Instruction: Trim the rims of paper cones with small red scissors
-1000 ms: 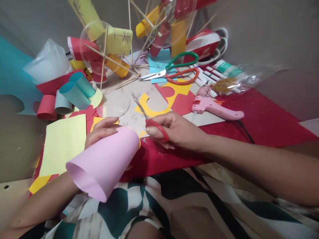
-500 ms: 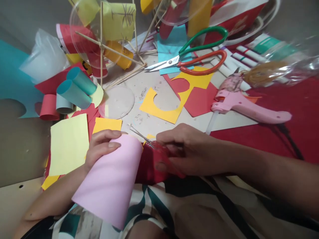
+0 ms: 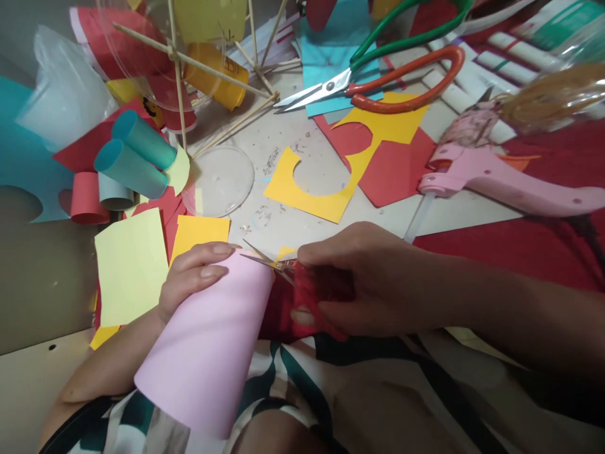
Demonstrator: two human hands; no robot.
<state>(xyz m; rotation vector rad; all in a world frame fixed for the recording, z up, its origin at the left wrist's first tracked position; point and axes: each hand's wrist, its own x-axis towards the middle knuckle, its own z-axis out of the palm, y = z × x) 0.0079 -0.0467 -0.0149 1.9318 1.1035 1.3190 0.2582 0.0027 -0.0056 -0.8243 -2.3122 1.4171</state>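
My left hand (image 3: 191, 277) is wrapped round a rolled tube of pink paper (image 3: 208, 353) that lies over my lap. My right hand (image 3: 359, 280) grips small red-handled scissors (image 3: 283, 271); their metal blades are parted at the far rim of the pink tube, just beside my left fingertips. The scissor handles are mostly hidden inside my fingers.
Large scissors (image 3: 378, 79) with green and orange handles lie at the back, a pink glue gun (image 3: 496, 180) at right. A yellow sheet with a round cut-out (image 3: 312, 189), a clear disc (image 3: 220, 180), teal paper rolls (image 3: 130, 157), a pale yellow sheet (image 3: 130, 265) and stick-and-paper models (image 3: 189, 57) crowd the surface.
The small scissors swung from pointing away over the table down to the pink tube's rim. My view tilted down and closer; the tube settled lower on my lap.
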